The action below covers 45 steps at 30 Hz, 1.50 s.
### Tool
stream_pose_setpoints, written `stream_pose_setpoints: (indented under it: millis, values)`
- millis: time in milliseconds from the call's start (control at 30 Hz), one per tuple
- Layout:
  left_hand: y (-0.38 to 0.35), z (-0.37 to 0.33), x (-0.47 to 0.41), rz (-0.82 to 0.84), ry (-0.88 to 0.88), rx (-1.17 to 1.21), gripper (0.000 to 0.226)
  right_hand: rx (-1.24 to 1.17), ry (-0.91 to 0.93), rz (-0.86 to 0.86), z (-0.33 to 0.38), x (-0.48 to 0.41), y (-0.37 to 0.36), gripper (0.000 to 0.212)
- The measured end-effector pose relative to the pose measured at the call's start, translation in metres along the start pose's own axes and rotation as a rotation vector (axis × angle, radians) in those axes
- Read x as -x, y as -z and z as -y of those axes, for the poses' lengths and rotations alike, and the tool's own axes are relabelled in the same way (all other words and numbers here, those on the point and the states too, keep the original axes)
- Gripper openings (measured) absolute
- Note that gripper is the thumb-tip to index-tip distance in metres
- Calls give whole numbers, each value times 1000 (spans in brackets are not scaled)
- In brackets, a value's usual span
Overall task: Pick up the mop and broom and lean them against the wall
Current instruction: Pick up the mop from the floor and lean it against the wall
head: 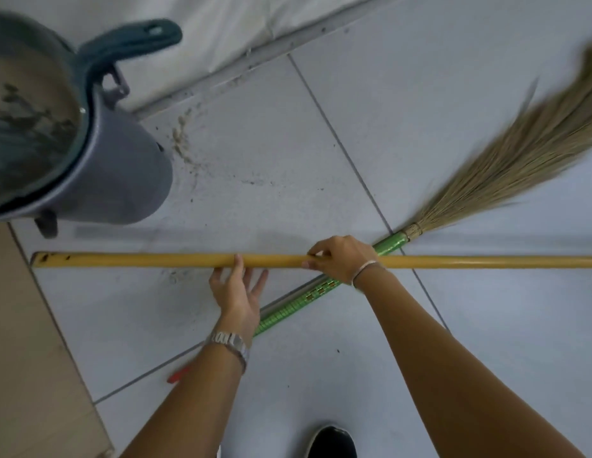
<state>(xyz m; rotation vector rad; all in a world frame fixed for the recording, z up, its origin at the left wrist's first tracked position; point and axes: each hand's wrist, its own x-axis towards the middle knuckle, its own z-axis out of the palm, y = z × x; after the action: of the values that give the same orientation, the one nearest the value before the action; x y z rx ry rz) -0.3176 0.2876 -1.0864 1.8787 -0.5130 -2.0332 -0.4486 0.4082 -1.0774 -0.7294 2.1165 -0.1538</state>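
A long yellow mop handle (156,260) runs level across the view, a little above the floor; its mop end is out of frame to the right. My right hand (341,259) is curled around the handle near its middle. My left hand (237,292) is spread with fingers apart, its thumb touching the handle's underside, not gripping. A broom lies on the tiles under my arms, with a green patterned handle (298,304) and straw bristles (526,160) fanned toward the upper right.
A grey mop bucket (116,180) with a dark teal wringer handle stands at the upper left. The white wall base (222,38) runs along the top. Dust and debris lie on the tiles beside the bucket. My black shoe (332,441) is at the bottom.
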Motion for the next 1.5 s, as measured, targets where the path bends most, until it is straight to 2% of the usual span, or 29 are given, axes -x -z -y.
stream_pose_setpoints:
  millis: [133,333,433,567,733,933,1067,1200,1367,1500]
  values:
    - [5,-12,67,-80,-52,20,48,-52,16,42,9,42,29,33]
    - [-22,-51,183,-87,-176,98,44,-163,25,37,28,122,111,32]
    - [-55,-90,246,10,-296,96,38,-250,16,-1,40,163,182,29]
    - [-120,-158,339,178,-440,130,41,-354,66,-111,64,223,294,25]
    - [-186,-257,474,363,-692,118,41,-569,147,-256,116,310,429,7]
    - [-218,-384,655,649,-944,28,45,-761,317,-373,195,450,556,13]
    - [-225,-434,760,807,-1100,-85,43,-883,413,-512,229,533,599,26]
    - [-226,-458,845,1007,-1133,-200,37,-981,500,-653,242,603,617,31]
    - [-222,-452,892,1212,-1097,-419,25,-1023,563,-722,240,651,613,27]
    - [-212,-439,908,1243,-1074,-455,36,-1049,582,-769,237,670,604,29]
